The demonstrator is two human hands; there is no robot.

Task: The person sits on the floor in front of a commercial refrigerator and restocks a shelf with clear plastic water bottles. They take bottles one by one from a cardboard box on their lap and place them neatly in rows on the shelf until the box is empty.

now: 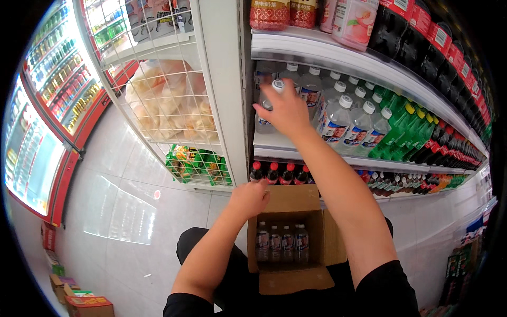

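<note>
My right hand (289, 112) reaches onto the middle shelf, its fingers around the upper part of a clear plastic bottle (264, 126) with a white cap. That bottle stands at the shelf's left end, partly covered by the hand. Similar bottles (337, 120) with blue-and-white labels fill the space behind and to the right. Lower down, my left hand (250, 201) is curled closed by the upper left corner of an open cardboard box (292, 281); whatever its fingers may hold is hidden. Inside the box, several matching clear bottles (288, 244) stand in a row.
A white wire-mesh side rack (221, 95) with bagged goods borders the shelf on the left. Green bottles (405, 127) and dark cola bottles (449, 145) continue rightward. Another shelf (338, 45) overhangs the right hand. Red-framed drink coolers (66, 150) stand far left.
</note>
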